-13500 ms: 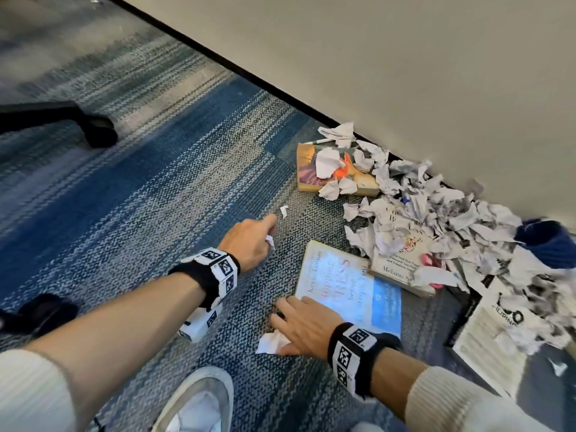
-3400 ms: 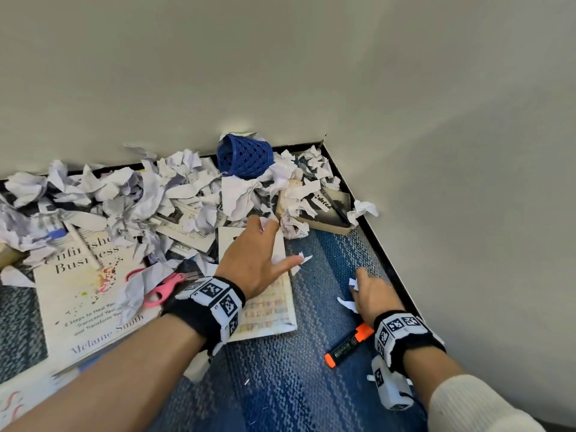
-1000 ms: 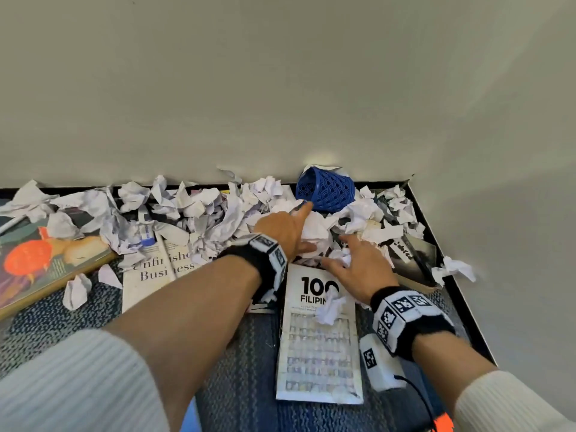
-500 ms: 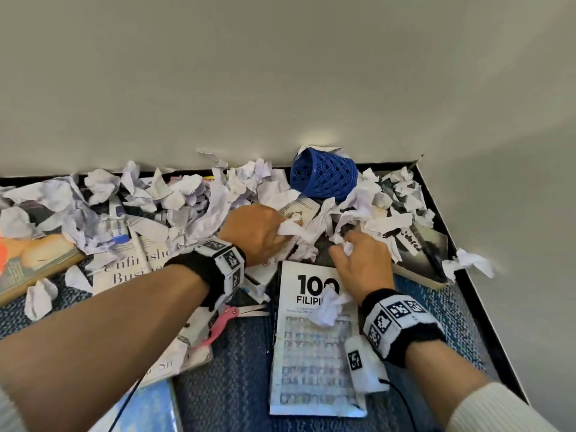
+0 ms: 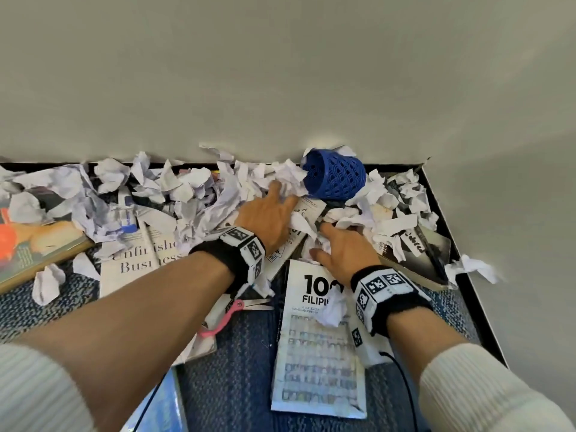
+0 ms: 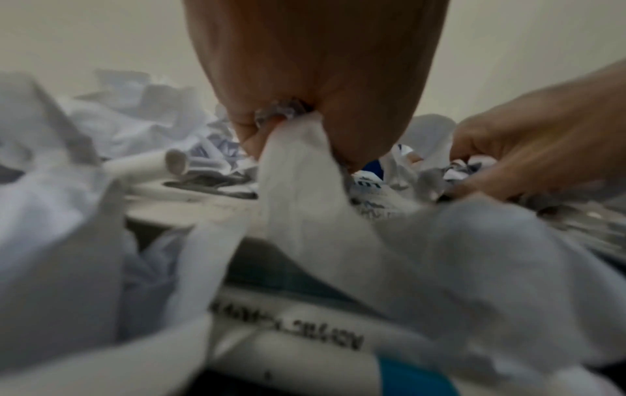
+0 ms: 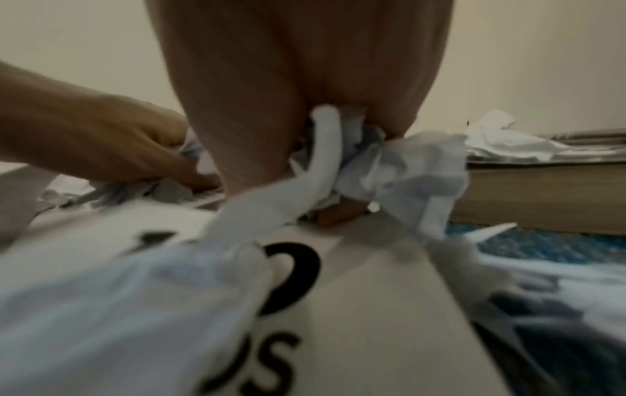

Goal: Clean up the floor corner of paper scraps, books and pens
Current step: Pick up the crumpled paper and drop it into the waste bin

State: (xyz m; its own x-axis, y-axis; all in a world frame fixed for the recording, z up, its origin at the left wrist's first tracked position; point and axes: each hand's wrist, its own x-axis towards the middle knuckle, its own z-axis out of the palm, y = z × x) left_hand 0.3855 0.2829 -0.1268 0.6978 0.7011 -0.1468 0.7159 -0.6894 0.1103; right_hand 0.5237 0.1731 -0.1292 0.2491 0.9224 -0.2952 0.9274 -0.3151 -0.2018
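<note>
Since half a second ago, our left hand (image 5: 270, 217) has pushed deeper into the paper scraps (image 5: 187, 194), fingers now reaching just short of the blue mesh cup (image 5: 335, 177) (tipped on its side against the wall). It clutches crumpled paper, and so does our right hand (image 5: 346, 252), just nearer us than the cup. Books lie half-buried left of the cup; the "100" booklet (image 5: 318, 363) lies nearer us, pink scissors (image 5: 232, 310) beside it

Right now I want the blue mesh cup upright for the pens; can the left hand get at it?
Probably yes: the left hand lies just short of the tipped blue mesh cup, with only loose paper scraps between, though it already grips scraps.
</note>
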